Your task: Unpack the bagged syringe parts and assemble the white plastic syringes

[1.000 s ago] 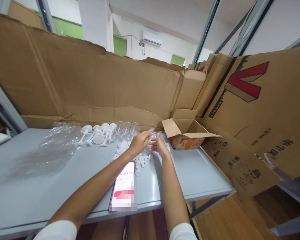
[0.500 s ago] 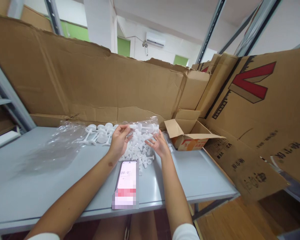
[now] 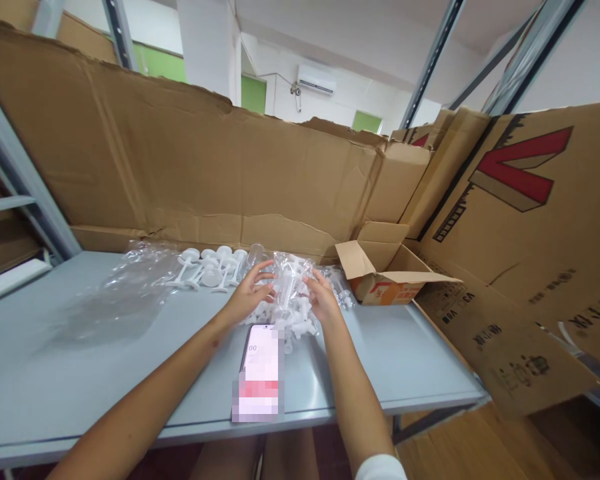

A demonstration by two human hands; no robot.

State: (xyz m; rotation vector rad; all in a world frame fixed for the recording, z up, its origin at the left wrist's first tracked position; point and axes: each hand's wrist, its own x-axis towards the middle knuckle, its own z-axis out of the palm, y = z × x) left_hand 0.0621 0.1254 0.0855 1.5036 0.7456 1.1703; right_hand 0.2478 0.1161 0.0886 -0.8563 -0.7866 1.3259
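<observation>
A clear plastic bag (image 3: pixel 291 272) with white plastic parts inside is upright between my two hands, above a heap of small white plastic pieces (image 3: pixel 300 322). My left hand (image 3: pixel 253 292) is at the bag's left edge, thumb and fingers spread apart. On the opposite side, my right hand (image 3: pixel 323 295) has its fingertips at the bag's edge, thumb and index finger apart; whether they touch it is hard to tell. White plungers with round ends (image 3: pixel 210 275) lie in a group left of the heap, and a clear cylinder (image 3: pixel 256 255) is behind my left hand.
A phone (image 3: pixel 261 360) showing a timer lies before the heap. An open cardboard box (image 3: pixel 387 283) stands at the right, with bagged clear parts (image 3: pixel 344 290) beside it. Loose clear plastic sheeting (image 3: pixel 130 280) covers part of the table's left. Tall cardboard (image 3: pixel 180 153) walls the back.
The bag has turned from lying sideways to upright. My left fingers have opened from their pinch on its left end. My right hand has dropped slightly, and the view has shifted a little.
</observation>
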